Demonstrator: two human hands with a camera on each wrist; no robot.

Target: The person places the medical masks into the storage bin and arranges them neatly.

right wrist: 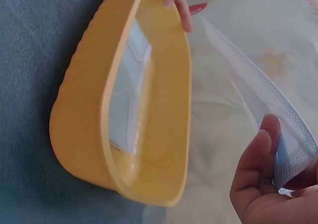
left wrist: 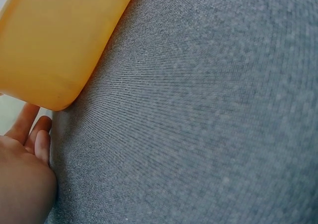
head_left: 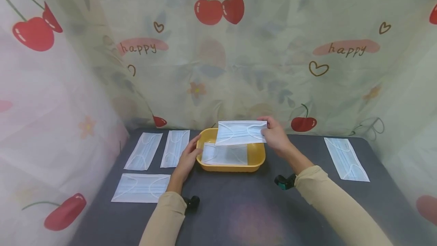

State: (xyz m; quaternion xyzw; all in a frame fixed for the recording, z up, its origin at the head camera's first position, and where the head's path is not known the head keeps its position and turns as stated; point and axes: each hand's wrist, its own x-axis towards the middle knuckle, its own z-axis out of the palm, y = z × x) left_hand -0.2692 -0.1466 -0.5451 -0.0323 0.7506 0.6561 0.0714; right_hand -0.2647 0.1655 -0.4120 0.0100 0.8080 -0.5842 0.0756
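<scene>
My right hand (head_left: 275,136) pinches a light blue face mask (head_left: 235,132) at its right end and holds it above the yellow plastic basin (head_left: 225,168). In the right wrist view, the mask (right wrist: 283,110) is seen nearly edge-on, its end between the thumb and fingers. Inside the basin lies another mask (head_left: 218,155), flat on the bottom. At the basin's left side my left hand (head_left: 186,159) holds the rim, with fingertips over the edge in the right wrist view. Most of that grip is hidden in the left wrist view, where the fingers (left wrist: 42,134) show beside the basin wall.
To the left on the dark grey table (head_left: 222,208), two masks lie side by side at the back, with a third mask (head_left: 140,188) in front of them. One more mask (head_left: 346,158) lies at the far right. A cherry-print curtain (head_left: 266,79) hangs behind and at both sides.
</scene>
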